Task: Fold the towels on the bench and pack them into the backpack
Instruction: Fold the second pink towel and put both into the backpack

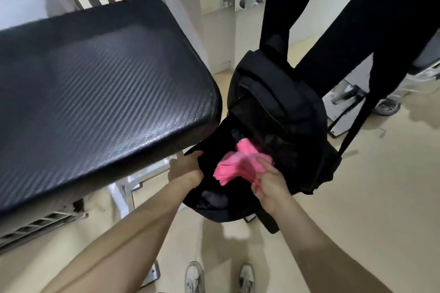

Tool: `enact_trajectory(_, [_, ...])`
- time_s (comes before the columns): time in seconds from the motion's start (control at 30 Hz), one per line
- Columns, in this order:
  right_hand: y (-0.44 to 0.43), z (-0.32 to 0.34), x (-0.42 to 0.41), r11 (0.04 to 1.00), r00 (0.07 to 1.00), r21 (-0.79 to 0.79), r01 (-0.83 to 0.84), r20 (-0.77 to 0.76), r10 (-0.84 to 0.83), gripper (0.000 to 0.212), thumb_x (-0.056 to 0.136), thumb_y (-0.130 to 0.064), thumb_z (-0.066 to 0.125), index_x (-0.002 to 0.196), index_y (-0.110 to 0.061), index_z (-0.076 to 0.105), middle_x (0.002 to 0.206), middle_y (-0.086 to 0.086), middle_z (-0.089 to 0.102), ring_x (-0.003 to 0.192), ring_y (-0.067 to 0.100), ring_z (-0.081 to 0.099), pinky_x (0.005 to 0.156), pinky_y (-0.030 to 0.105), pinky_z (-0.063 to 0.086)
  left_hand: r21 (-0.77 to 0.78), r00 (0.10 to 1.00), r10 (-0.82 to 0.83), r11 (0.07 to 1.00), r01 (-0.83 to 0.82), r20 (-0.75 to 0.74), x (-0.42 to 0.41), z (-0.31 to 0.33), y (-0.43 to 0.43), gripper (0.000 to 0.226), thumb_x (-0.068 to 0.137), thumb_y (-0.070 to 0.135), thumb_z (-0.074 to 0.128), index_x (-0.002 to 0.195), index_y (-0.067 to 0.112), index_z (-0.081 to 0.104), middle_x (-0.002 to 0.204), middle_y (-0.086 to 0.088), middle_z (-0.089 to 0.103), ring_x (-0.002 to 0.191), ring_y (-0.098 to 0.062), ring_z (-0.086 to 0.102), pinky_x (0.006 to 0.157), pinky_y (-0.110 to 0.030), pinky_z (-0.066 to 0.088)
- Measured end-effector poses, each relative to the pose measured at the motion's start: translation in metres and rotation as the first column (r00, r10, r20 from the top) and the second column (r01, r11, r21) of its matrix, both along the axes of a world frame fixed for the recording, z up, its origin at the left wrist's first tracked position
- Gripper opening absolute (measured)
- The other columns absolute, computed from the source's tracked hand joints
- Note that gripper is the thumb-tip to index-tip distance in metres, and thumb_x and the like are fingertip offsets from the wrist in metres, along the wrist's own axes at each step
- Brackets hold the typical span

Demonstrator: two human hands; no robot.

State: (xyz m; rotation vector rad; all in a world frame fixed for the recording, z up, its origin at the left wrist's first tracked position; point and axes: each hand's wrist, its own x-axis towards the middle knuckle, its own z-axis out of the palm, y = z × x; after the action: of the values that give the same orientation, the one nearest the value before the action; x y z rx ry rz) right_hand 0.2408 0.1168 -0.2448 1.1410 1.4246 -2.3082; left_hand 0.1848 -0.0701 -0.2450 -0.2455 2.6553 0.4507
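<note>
Sneakers (195,277) are seen on the pale floor (362,202) nearest. A folded pink towel (238,166) is pinched by the right hand (267,189) at the open mouth of the black backpack (273,107), whose edge is gripped by the left hand (184,170), just beside the padded bench (95,83).

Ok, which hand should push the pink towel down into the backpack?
Probably right. The right hand grips the towel at the backpack mouth, while the left hand holds the opening apart.
</note>
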Motion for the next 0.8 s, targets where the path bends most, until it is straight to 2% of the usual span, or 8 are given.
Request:
enact_trajectory(0.13, [-0.013, -0.014, -0.033, 0.994, 0.987, 0.003, 0.105, -0.118, -0.104, 0.038, 0.094, -0.001, 0.051, 0.107, -0.034, 0.066, 0.097, -0.003, 0.069, 0.09, 0.019, 0.063, 0.077, 0.032, 0.049, 0.006, 0.987, -0.149, 0.989, 0.15, -0.066, -0.012, -0.012, 0.01, 0.055, 0.081, 0.014, 0.053, 0.134, 0.028, 0.045, 0.119, -0.012, 0.057, 0.107, -0.033, 0.061, 0.082, -0.035, 0.05])
enact_trajectory(0.2, [-0.014, -0.031, -0.045, 0.99, 0.992, 0.096, 0.099, -0.089, -0.09, 0.038, 0.097, -0.005, 0.047, 0.118, -0.033, 0.06, 0.11, -0.003, 0.066, 0.1, 0.021, 0.063, 0.093, 0.037, 0.049, -0.006, 0.972, -0.213, 0.977, 0.214, -0.103, -0.01, -0.01, 0.012, 0.054, 0.082, 0.015, 0.054, 0.134, 0.024, 0.041, 0.116, -0.01, 0.055, 0.104, -0.033, 0.061, 0.078, -0.034, 0.046])
enact_trajectory(0.33, [-0.011, -0.069, -0.04, 0.951, 0.957, 0.276, -0.138, 0.284, 0.056, 0.051, 0.098, -0.022, 0.047, 0.147, -0.013, 0.035, 0.131, 0.015, 0.053, 0.116, 0.031, 0.054, 0.098, 0.034, 0.044, 0.05, 0.962, -0.271, 0.961, 0.272, -0.037, -0.005, -0.014, 0.007, 0.027, 0.083, 0.021, 0.048, 0.109, 0.025, 0.054, 0.096, 0.0, 0.045, 0.093, -0.026, 0.055, 0.076, -0.028, 0.043])
enact_trajectory(0.43, [-0.009, -0.076, -0.035, 0.725, 0.893, 0.548, -0.418, 0.395, 0.216, 0.063, 0.091, -0.017, 0.049, 0.151, -0.012, 0.028, 0.144, 0.021, 0.044, 0.131, 0.037, 0.043, 0.11, 0.039, 0.037, 0.026, 0.951, -0.308, 0.951, 0.307, 0.03, -0.004, -0.025, 0.003, 0.029, 0.08, 0.026, 0.046, 0.105, 0.027, 0.058, 0.099, -0.001, 0.043, 0.099, -0.027, 0.054, 0.083, -0.031, 0.048])
enact_trajectory(0.5, [-0.013, -0.073, -0.035, 0.686, 0.882, 0.565, -0.46, 0.379, 0.28, 0.056, 0.09, -0.012, 0.047, 0.145, -0.012, 0.039, 0.142, 0.019, 0.048, 0.13, 0.036, 0.046, 0.109, 0.037, 0.037, -0.016, 0.947, -0.321, 0.947, 0.322, 0.03, -0.001, -0.025, 0.001, 0.031, 0.078, 0.022, 0.049, 0.107, 0.026, 0.06, 0.104, -0.004, 0.046, 0.105, -0.029, 0.051, 0.087, -0.035, 0.049])
enact_trajectory(0.6, [-0.022, -0.061, -0.033, 0.631, 0.875, 0.607, -0.483, 0.305, 0.377, 0.036, 0.091, -0.015, 0.048, 0.124, -0.016, 0.061, 0.123, 0.014, 0.065, 0.113, 0.033, 0.06, 0.096, 0.034, 0.046, -0.073, 0.91, -0.404, 0.914, 0.398, -0.095, 0.004, -0.018, 0.003, 0.034, 0.082, 0.019, 0.052, 0.115, 0.021, 0.059, 0.117, -0.006, 0.05, 0.112, -0.032, 0.048, 0.087, -0.033, 0.047])
enact_trajectory(0.7, [-0.029, -0.036, -0.024, 0.618, 0.879, 0.661, -0.425, 0.137, 0.457, 0.031, 0.088, -0.009, 0.052, 0.116, -0.012, 0.064, 0.11, 0.008, 0.069, 0.103, 0.025, 0.063, 0.093, 0.033, 0.046, 0.082, 0.867, -0.437, 0.881, 0.467, -0.241, 0.01, 0.002, 0.011, 0.031, 0.091, 0.023, 0.044, 0.117, 0.018, 0.06, 0.12, -0.004, 0.059, 0.114, -0.025, 0.054, 0.091, -0.031, 0.043])
enact_trajectory(0.8, [-0.026, -0.001, -0.015, 0.67, 0.873, 0.653, -0.352, -0.03, 0.488, 0.038, 0.077, -0.008, 0.048, 0.109, -0.013, 0.066, 0.096, 0.001, 0.068, 0.09, 0.02, 0.063, 0.094, 0.044, 0.05, 0.205, 0.838, -0.413, 0.841, 0.501, -0.356, 0.022, 0.038, 0.021, 0.032, 0.094, 0.028, 0.036, 0.107, 0.02, 0.064, 0.11, 0.001, 0.068, 0.108, -0.02, 0.059, 0.09, -0.033, 0.042])
